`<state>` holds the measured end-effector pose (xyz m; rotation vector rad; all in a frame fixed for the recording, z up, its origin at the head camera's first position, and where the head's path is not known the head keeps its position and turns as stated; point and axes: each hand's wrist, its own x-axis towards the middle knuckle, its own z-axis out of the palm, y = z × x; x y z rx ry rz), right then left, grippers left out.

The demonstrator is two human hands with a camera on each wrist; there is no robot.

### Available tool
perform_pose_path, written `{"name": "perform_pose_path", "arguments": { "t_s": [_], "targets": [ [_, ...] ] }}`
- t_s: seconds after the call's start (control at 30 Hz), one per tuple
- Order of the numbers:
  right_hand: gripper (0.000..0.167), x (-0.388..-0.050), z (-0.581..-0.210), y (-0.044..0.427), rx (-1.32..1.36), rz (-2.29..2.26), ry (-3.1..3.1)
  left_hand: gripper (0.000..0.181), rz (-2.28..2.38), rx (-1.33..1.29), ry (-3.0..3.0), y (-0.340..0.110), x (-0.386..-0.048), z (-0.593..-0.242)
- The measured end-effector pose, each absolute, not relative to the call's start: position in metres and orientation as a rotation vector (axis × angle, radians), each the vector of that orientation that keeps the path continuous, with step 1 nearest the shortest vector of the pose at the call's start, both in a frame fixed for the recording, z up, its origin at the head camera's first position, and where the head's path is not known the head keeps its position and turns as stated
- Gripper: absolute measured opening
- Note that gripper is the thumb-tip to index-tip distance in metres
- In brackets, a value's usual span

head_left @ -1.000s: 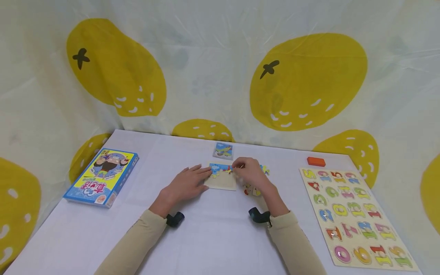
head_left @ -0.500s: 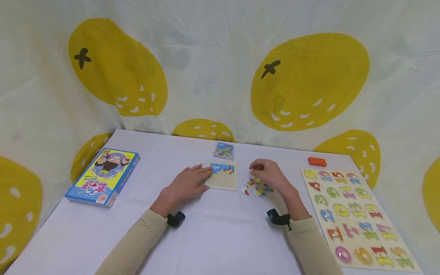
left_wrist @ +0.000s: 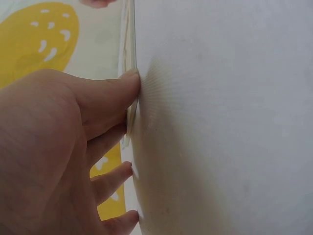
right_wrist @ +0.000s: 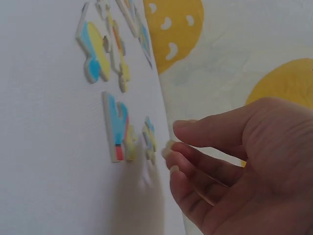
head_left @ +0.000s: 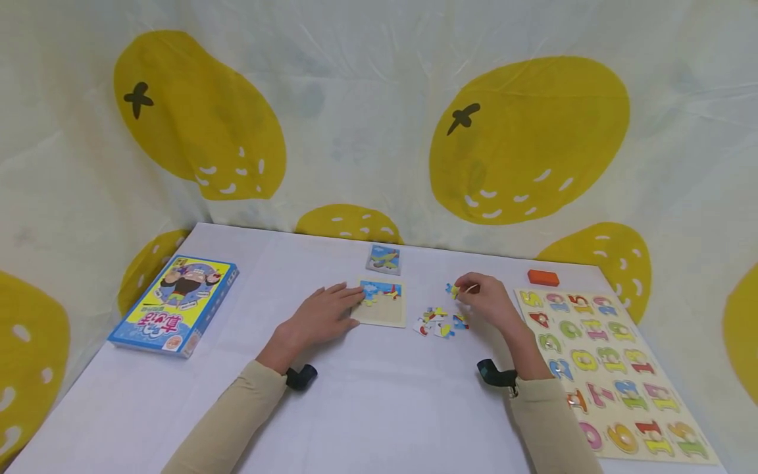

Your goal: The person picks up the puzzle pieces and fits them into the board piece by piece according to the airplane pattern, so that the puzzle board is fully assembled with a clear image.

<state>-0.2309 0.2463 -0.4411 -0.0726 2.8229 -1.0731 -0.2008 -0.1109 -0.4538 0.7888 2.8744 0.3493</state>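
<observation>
A small jigsaw puzzle board [head_left: 381, 317] lies in mid-table, with blue and red picture pieces filling its upper part. My left hand [head_left: 316, 315] rests flat at its left side, fingers straight; in the left wrist view the thumb [left_wrist: 128, 88] touches the board's edge. My right hand [head_left: 488, 299] hovers to the right, near a loose blue-and-yellow puzzle piece [head_left: 452, 289]. In the right wrist view its fingertips are bent towards the thumb [right_wrist: 188, 129], nothing shows between them, and the piece [right_wrist: 149, 139] stands apart. A heap of puzzle pieces [head_left: 434, 322] lies below.
A picture card [head_left: 383, 259] of an airplane lies behind the board. On the left is a blue-and-yellow box [head_left: 174, 306]; on the right, a wooden number board [head_left: 616, 375] with an orange block [head_left: 543, 278] behind it. A patterned curtain [head_left: 355, 131] hangs at the back.
My right hand has left the board, where a red-and-blue piece now shows, and moved right past the heap to the loose puzzle piece. My left hand has stayed still.
</observation>
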Motion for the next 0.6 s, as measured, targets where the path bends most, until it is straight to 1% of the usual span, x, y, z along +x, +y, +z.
{"name": "perform_pose_path", "arguments": {
  "t_s": [0.17,0.27,0.33,0.4,0.5,0.6],
  "targets": [
    [0.037,-0.236,-0.451,0.248,-0.048,-1.002,2.844,0.061,0.358,0.799,2.870,-0.110,-0.202,-0.453],
    [0.046,-0.239,-0.457,0.246,-0.093,-0.953,2.851,0.061,0.355,0.801,2.868,-0.111,-0.203,-0.454],
    [0.048,-0.240,-0.460,0.245,-0.141,-0.943,2.852,0.061,0.344,0.796,2.865,-0.111,-0.203,-0.455],
    [0.047,-0.240,-0.462,0.243,-0.179,-0.926,2.858,0.061,0.337,0.800,2.868,-0.112,-0.204,-0.458],
    [0.039,-0.240,-0.461,0.241,-0.207,-0.896,2.887,0.061,0.332,0.790,2.869,-0.112,-0.204,-0.460],
    [0.031,-0.240,-0.459,0.240,-0.151,-0.884,2.896,0.061,0.349,0.784,2.869,-0.112,-0.204,-0.461]
  ]
}}
